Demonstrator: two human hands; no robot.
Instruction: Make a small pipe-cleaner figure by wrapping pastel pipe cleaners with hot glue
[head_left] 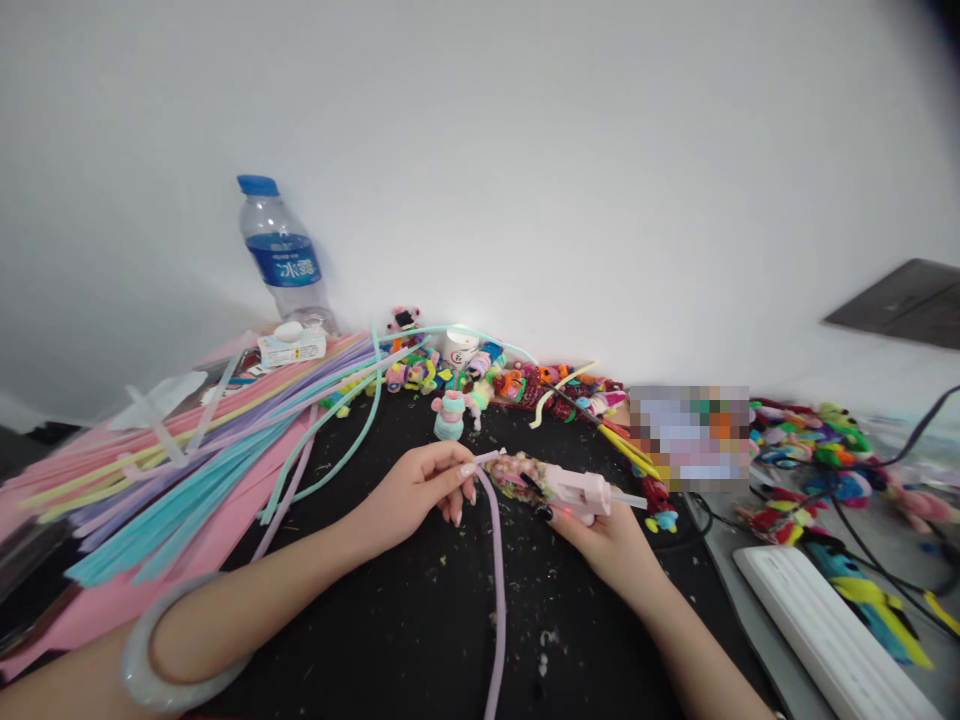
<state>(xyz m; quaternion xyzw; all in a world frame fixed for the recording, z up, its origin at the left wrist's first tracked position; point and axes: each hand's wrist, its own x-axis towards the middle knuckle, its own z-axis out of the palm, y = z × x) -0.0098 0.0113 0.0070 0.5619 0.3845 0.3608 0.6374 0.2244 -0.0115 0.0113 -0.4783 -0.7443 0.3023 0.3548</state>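
Observation:
My left hand pinches a light purple pipe cleaner near its bent upper end, and the long tail hangs toward the front edge. In my right hand is a pale pink glue gun with a clear glue stick poking from its back. Fuzzy, multicoloured bits cover the gun's front part, which points left at the pipe cleaner's bent end. Whether the tip touches it I cannot tell. Just beyond my left hand stands a small mint and pink pipe-cleaner figure.
Bundled pastel pipe cleaners lie on pink sheets at left. A water bottle and a small white box stand behind them. Several colourful figures line the wall around a paper cup. A white power strip and cables lie at right on the black mat's far side.

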